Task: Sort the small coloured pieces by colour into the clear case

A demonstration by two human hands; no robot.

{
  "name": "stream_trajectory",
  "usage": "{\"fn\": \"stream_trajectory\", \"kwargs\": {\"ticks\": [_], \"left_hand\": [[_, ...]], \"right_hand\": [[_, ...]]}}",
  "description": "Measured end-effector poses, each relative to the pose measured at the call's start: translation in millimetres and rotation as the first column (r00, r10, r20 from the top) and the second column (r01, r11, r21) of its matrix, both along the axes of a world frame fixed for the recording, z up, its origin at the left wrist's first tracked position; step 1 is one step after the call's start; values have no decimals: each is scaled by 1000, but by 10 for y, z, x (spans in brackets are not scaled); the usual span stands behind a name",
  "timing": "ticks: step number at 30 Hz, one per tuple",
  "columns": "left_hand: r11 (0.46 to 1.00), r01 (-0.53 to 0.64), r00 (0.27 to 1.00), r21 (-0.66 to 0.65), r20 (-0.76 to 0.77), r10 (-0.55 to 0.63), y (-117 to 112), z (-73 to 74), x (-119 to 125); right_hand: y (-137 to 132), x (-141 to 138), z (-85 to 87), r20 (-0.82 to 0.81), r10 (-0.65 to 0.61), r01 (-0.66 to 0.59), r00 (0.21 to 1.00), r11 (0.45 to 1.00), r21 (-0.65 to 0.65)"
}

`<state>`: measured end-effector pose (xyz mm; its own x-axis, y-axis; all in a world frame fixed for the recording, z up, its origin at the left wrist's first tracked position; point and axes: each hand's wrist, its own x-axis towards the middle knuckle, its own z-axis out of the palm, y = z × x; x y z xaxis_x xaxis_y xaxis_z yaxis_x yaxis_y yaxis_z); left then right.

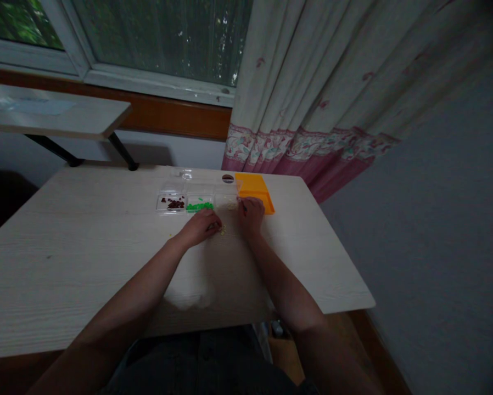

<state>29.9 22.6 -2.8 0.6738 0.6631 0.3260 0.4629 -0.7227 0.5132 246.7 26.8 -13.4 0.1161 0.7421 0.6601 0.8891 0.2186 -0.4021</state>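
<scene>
Mid-frame, left hand curls over pale beads, grip unclear; right hand pinches a thin tool beside the box. Best lift beads singly.

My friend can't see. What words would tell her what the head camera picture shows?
Two bare hands rest on a pale wooden table: the left hand by a few pale bits, the right hand beside an orange tray. Just beyond sit clear boxes of dark red beads and green beads.

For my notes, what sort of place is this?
Likely a room in a home: a flowered curtain beside a window, and a pale wooden table with a clear tray of small coloured pieces.
</scene>
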Motion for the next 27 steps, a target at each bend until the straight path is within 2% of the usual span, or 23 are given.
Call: {"fn": "stream_trajectory", "kwargs": {"ticks": [12, 19, 23, 27], "left_hand": [[989, -90, 989, 121, -104, 103, -52, -4, 79], [973, -222, 975, 68, 46, 219, -10, -20, 54], [957, -287, 949, 42, 145, 279, 12, -24, 44], [944, -331, 924, 13, 206, 321, 1, -11, 54]], "right_hand": [[-9, -9, 20, -4, 23, -22, 1000, 1000, 12], [-51, -45, 82, 21, 61, -61, 998, 998, 7], [-146, -106, 140, 93, 188, -189, 978, 982, -3], [-252, -173, 163, 204, 366, -367, 908, 930, -33]]}}
